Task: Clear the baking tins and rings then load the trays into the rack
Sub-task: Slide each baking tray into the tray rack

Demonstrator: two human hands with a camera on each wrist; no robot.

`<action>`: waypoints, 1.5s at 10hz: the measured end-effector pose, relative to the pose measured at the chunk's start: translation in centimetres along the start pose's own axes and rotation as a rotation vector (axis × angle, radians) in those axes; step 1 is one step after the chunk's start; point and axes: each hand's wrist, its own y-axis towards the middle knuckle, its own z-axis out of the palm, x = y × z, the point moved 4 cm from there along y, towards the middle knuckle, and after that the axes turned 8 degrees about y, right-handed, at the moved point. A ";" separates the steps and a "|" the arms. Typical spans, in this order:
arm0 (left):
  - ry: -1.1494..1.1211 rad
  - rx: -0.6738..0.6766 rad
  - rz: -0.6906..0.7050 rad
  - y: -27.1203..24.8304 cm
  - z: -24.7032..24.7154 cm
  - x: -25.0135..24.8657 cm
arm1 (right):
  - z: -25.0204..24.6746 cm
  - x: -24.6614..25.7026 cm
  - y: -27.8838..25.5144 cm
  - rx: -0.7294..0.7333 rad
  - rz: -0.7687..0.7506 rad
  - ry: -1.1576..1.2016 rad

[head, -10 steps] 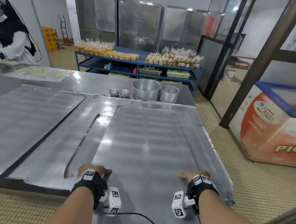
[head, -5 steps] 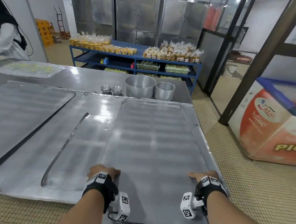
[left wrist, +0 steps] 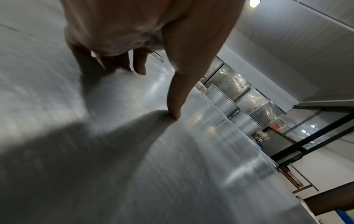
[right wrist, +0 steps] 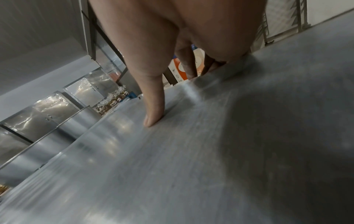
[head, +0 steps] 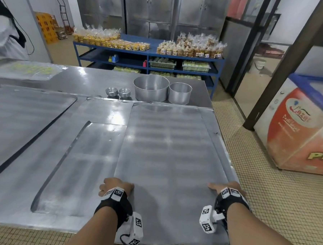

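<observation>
A large flat metal tray (head: 166, 150) lies lengthwise on the steel table, its near end past the table's front edge. My left hand (head: 116, 185) grips its left edge and my right hand (head: 226, 189) grips its right edge. In the wrist views each thumb (left wrist: 176, 98) (right wrist: 153, 109) lies flat on the tray's top (left wrist: 172, 166) (right wrist: 191, 166), with the fingers curled over the rim. Beyond the tray's far end stand a wide round tin (head: 151, 88), a smaller round tin (head: 180, 93) and two stacks of little tins (head: 111, 91).
Another tray (head: 91, 156) lies partly under the held one, and a third tray (head: 22, 111) lies at the left. A chest freezer (head: 296, 133) and a dark post (head: 283, 72) stand at the right. A blue shelf (head: 147, 55) of bagged goods stands behind, a person (head: 6, 35) at the far left.
The held tray has slid to the right and toward me, uncovering more of the tray under it. Both hands keep the same grip on its edges.
</observation>
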 end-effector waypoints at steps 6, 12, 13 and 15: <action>-0.003 0.013 0.031 0.6 -2.1 0.7 | -0.9 0.7 -1.5 0.197 0.012 0.035; 0.010 -0.011 0.109 3.0 -12.2 10.1 | 2.6 -4.4 -16.2 0.203 0.011 0.135; 0.065 0.011 0.136 4.3 -12.7 12.1 | 3.3 -5.6 -18.8 0.170 0.054 0.144; 0.131 0.064 0.188 3.5 -13.4 16.1 | 4.9 -9.0 -22.1 0.127 0.138 0.146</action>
